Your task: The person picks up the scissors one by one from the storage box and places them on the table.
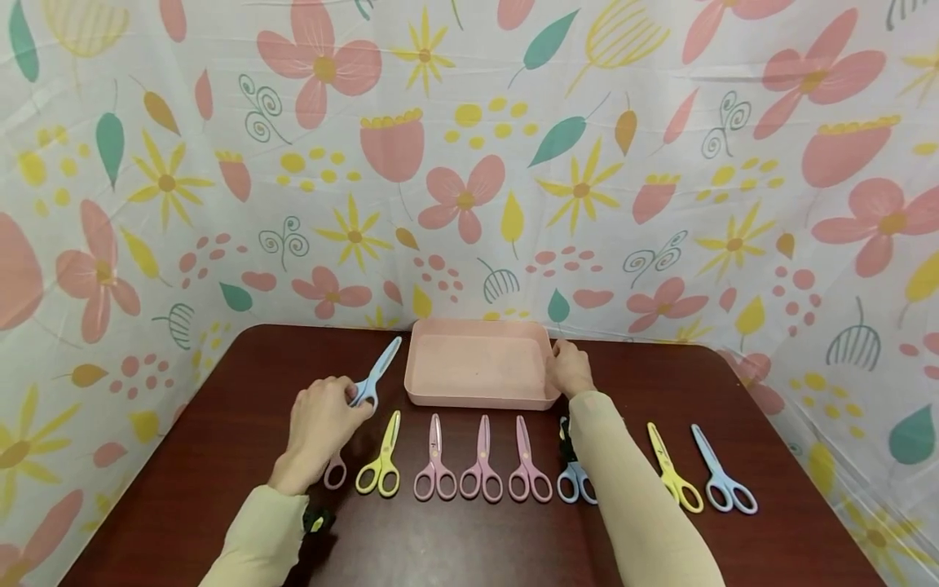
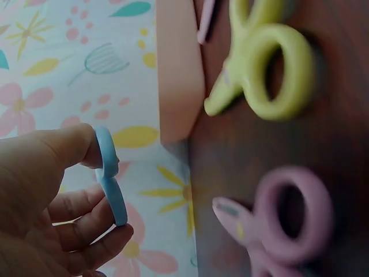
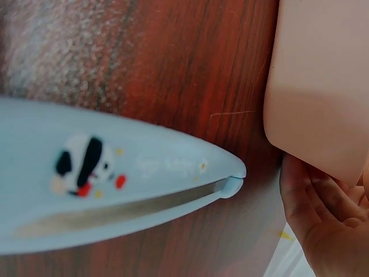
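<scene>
My left hand [image 1: 323, 416] holds light blue scissors [image 1: 381, 364] by the handle, left of a pink tray [image 1: 477, 402], with the blades pointing away to the upper right. In the left wrist view, thumb and fingers pinch the blue handle loops [image 2: 109, 164], seen edge-on. At the tray's right side, my right hand [image 1: 570, 369] grips the wall near the front corner. The right wrist view shows those fingers [image 3: 302, 193] curled under and around the tray's corner. Other blue scissors with a panda print [image 3: 86, 164] lie close to that wrist; my right sleeve partly hides them in the head view.
Along the table [image 1: 455, 538] runs a row of scissors: pink scissors [image 1: 335, 473] partly behind my left hand, yellow scissors [image 1: 378, 471], three pink pairs in the middle, then yellow scissors [image 1: 667, 469] and blue scissors [image 1: 722, 477] at the right. Flowered cloth [image 1: 469, 261] hangs behind.
</scene>
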`<state>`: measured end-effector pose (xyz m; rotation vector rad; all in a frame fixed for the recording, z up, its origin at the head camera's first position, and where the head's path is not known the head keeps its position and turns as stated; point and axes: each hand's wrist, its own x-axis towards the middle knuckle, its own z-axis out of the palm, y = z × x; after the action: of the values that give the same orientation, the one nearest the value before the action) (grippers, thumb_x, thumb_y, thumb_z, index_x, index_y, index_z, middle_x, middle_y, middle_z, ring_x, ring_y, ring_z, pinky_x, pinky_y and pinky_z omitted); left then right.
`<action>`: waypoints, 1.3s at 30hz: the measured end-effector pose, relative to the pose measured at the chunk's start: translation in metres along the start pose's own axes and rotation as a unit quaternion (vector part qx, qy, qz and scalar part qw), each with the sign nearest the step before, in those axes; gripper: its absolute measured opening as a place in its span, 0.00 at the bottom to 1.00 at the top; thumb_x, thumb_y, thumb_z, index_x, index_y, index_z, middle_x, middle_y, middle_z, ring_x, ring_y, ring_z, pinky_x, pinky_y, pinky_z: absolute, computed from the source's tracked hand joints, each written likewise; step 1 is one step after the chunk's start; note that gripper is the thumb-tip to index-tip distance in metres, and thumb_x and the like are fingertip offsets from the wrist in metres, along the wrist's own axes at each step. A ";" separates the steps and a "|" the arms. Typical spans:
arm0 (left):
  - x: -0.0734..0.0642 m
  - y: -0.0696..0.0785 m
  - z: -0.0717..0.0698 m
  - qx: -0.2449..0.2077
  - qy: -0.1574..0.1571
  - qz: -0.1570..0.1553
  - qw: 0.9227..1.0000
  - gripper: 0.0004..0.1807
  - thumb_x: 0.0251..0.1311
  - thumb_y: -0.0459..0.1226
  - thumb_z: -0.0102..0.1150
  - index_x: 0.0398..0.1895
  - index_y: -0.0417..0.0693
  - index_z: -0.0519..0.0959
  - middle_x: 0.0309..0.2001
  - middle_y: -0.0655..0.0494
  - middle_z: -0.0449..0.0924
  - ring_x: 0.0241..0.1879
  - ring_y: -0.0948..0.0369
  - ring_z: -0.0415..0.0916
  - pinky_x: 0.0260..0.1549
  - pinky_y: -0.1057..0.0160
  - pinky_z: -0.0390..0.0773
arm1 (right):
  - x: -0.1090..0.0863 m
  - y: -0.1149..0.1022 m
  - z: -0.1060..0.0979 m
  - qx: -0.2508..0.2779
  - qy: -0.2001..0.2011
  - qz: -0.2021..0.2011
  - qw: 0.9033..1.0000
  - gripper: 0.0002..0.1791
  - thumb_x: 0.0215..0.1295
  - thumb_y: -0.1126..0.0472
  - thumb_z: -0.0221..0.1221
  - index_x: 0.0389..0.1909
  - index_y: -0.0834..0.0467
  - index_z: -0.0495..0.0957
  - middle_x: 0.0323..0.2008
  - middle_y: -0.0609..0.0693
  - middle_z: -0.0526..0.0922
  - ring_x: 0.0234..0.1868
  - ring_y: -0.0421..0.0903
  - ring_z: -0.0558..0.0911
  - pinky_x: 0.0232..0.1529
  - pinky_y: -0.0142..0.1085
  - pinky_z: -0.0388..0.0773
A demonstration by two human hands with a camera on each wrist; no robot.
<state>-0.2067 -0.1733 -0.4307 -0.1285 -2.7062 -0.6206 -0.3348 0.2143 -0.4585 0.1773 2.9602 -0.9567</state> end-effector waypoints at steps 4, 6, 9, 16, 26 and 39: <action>-0.011 -0.014 -0.008 0.007 -0.018 -0.014 1.000 0.08 0.49 0.40 0.66 0.23 0.47 0.79 0.20 0.57 0.71 0.19 0.59 0.65 0.25 0.56 0.68 | 0.000 0.001 0.000 0.001 -0.003 0.003 1.000 0.13 0.76 0.62 0.46 0.29 0.61 0.65 0.24 0.57 0.68 0.24 0.51 0.69 0.25 0.39 0.67; -0.016 -0.021 -0.012 0.013 -0.024 -0.022 0.999 0.08 0.50 0.40 0.66 0.25 0.46 0.80 0.20 0.57 0.71 0.20 0.59 0.65 0.26 0.55 0.68 | 0.000 0.001 0.000 0.001 -0.003 0.002 1.000 0.12 0.75 0.62 0.46 0.29 0.61 0.65 0.24 0.57 0.68 0.25 0.51 0.69 0.25 0.39 0.67; -0.022 -0.032 -0.020 0.016 -0.033 -0.041 0.999 0.09 0.50 0.41 0.66 0.27 0.45 0.80 0.21 0.56 0.72 0.20 0.58 0.65 0.23 0.56 0.67 | 0.001 0.001 0.000 0.002 0.001 0.000 1.000 0.12 0.75 0.62 0.46 0.29 0.61 0.65 0.24 0.57 0.68 0.25 0.51 0.69 0.26 0.40 0.67; -0.039 -0.060 -0.037 0.023 -0.058 -0.092 0.994 0.12 0.49 0.44 0.67 0.28 0.45 0.80 0.22 0.56 0.73 0.21 0.56 0.68 0.21 0.55 0.69 | 0.002 0.003 -0.001 0.007 0.001 -0.003 1.000 0.12 0.75 0.62 0.46 0.30 0.60 0.66 0.25 0.57 0.70 0.28 0.52 0.71 0.27 0.40 0.68; -0.061 -0.084 -0.038 0.036 -0.059 -0.119 0.990 0.11 0.45 0.44 0.68 0.26 0.47 0.80 0.24 0.52 0.77 0.25 0.50 0.74 0.26 0.47 0.72 | 0.001 0.001 0.000 0.001 0.013 -0.001 1.000 0.11 0.75 0.62 0.48 0.30 0.61 0.66 0.25 0.57 0.70 0.28 0.53 0.71 0.28 0.40 0.68; -0.068 -0.086 -0.033 0.033 -0.066 -0.147 0.986 0.12 0.44 0.45 0.68 0.26 0.48 0.80 0.24 0.50 0.78 0.26 0.49 0.75 0.26 0.45 0.72 | 0.001 0.001 0.000 0.002 0.002 0.004 1.000 0.10 0.75 0.61 0.47 0.32 0.61 0.68 0.26 0.58 0.71 0.29 0.53 0.72 0.28 0.40 0.69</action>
<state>-0.1464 -0.2658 -0.4625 0.2597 -2.8964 -0.6217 -0.3354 0.2152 -0.4596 0.1920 2.9584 -0.9637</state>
